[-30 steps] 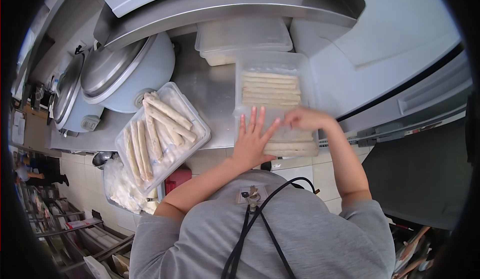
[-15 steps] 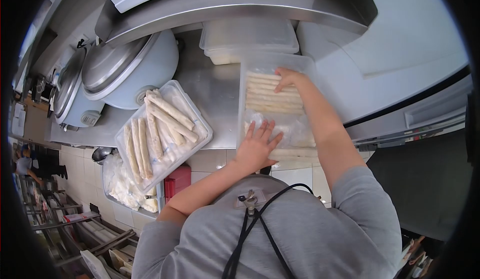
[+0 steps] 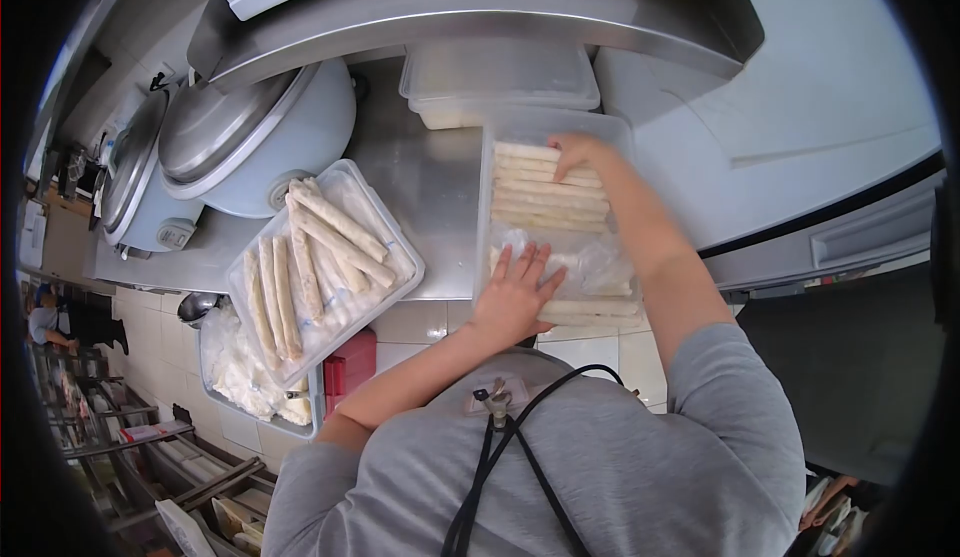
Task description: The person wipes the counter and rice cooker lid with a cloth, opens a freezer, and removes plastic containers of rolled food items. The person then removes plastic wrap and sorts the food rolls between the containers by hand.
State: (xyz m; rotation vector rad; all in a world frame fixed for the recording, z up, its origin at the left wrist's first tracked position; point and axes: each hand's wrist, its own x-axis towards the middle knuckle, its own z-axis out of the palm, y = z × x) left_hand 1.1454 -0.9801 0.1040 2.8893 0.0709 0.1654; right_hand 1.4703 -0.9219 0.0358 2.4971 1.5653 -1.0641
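Several long pale dough sticks point(image 3: 545, 194) lie side by side in a translucent plastic box point(image 3: 484, 172) in front of me. My right hand point(image 3: 582, 153) reaches into the box's far end, thumb and fingers closed around the farthest sticks. Crumpled clear plastic film point(image 3: 585, 262) covers the nearer part. Over its left side my left hand point(image 3: 512, 292) lies with fingers spread, resting on the film. More dough sticks show under the film and at the near end. To the left, a shallow tray point(image 3: 405, 247) holds floury, looser dough sticks point(image 3: 340, 242).
Two large rice cookers point(image 3: 255, 137) stand at the left on the steel counter point(image 3: 425, 182). Behind the box is a lidded container point(image 3: 500, 77). A steel shelf point(image 3: 480, 32) overhangs the back. Below are a bin with white plastic point(image 3: 250, 367) and a red box point(image 3: 350, 362). Another person point(image 3: 60, 322) is far left.
My right hand stays at the far sticks with a slight shift. The film looks bunched a little nearer to me, and the sticks show more clearly. My left hand has hardly moved.
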